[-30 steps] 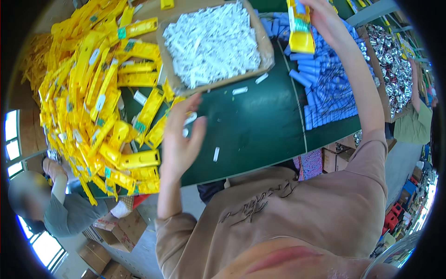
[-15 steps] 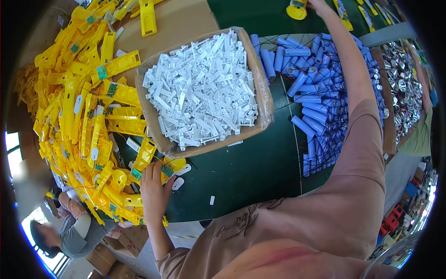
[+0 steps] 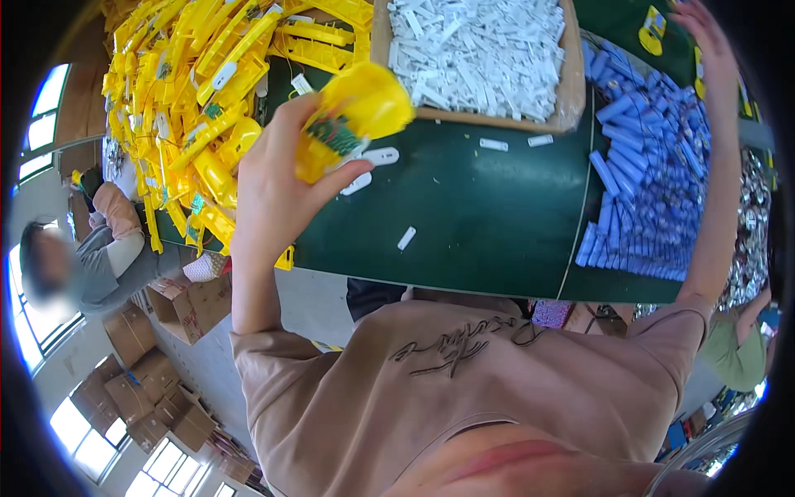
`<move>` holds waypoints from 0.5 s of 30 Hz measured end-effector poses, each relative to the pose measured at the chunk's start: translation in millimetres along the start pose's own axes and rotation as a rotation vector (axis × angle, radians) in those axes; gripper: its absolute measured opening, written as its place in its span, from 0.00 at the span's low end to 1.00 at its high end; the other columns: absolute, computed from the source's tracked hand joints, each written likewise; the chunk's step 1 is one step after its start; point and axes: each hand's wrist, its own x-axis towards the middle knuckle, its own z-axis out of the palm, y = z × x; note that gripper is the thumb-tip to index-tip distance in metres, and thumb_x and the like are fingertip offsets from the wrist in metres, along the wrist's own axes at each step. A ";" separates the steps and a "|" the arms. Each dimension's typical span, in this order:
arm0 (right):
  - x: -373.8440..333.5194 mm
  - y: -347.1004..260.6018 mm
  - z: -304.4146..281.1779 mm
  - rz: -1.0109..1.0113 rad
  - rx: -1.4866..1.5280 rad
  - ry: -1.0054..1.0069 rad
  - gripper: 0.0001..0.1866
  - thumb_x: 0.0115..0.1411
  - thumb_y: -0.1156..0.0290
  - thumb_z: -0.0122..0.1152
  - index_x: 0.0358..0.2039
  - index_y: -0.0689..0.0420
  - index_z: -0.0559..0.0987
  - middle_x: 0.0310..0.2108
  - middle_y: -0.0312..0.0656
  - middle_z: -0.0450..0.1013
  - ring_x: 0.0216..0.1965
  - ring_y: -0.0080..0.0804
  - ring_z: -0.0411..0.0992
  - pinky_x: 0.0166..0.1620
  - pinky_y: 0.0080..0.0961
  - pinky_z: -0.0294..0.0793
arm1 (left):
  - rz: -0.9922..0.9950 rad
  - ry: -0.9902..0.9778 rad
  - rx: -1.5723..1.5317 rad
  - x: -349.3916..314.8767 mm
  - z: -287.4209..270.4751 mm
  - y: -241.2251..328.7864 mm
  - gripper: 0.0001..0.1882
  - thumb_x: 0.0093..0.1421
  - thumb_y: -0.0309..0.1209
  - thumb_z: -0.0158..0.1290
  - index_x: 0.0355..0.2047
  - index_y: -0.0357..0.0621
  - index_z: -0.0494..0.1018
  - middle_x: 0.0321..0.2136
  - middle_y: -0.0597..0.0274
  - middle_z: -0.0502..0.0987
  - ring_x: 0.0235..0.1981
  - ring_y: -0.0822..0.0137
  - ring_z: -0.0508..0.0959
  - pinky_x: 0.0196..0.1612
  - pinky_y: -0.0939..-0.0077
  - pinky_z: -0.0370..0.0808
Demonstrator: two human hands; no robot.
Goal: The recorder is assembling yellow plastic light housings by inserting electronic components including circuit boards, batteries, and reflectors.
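My left hand (image 3: 275, 166) is closed around a yellow plastic housing (image 3: 374, 98), raised above the near side of the table. A green circuit board (image 3: 333, 137) shows inside it; the housing's outline is smeared by motion. Just beyond my thumb lie white oval plastic pieces (image 3: 381, 156). My right arm stretches to the far right, over blue cylindrical cells with thin wires (image 3: 623, 153). There my right hand (image 3: 709, 37) has its fingers extended and apart, with nothing seen in it. Nearest to that hand is a yellow part (image 3: 652, 33) on the table.
Yellow housings (image 3: 219, 166) are heaped at the left. A cardboard box (image 3: 571, 70) of small white plastic strips (image 3: 476, 58) stands at the back. Loose white strips (image 3: 406, 238) lie on the green table (image 3: 464, 211). Shiny metal parts (image 3: 745, 224) are at far right. Co-workers sit at both sides.
My left hand has lifted a yellow housing off the heap's edge. My right hand has come away from the yellow part at the back, its fingers now spread. The view has shifted.
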 end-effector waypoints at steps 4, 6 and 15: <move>-64.8 -146.5 74.4 -0.171 0.535 -0.636 0.25 0.61 0.60 0.47 0.55 0.61 0.68 0.54 0.41 0.67 0.58 0.32 0.62 0.60 0.29 0.56 | 0.387 -0.163 0.149 1.9 -20.4 21.4 0.33 0.40 0.35 0.66 0.48 0.41 0.69 0.39 0.57 0.74 0.36 0.54 0.73 0.45 0.65 0.69; -88.3 -179.2 92.7 -0.107 0.801 -0.794 0.26 0.62 0.60 0.51 0.57 0.60 0.66 0.52 0.43 0.68 0.53 0.30 0.65 0.57 0.25 0.61 | 0.494 -0.201 0.127 2.8 -26.1 40.3 0.32 0.38 0.34 0.65 0.47 0.43 0.70 0.38 0.60 0.74 0.35 0.55 0.72 0.45 0.64 0.67; -142.4 -229.7 99.9 0.443 0.875 -0.883 0.23 0.60 0.58 0.55 0.51 0.59 0.70 0.34 0.33 0.70 0.31 0.16 0.66 0.33 0.15 0.67 | 0.574 0.282 0.229 -32.6 -32.7 39.2 0.31 0.45 0.36 0.65 0.48 0.40 0.67 0.44 0.56 0.73 0.39 0.57 0.76 0.54 0.61 0.64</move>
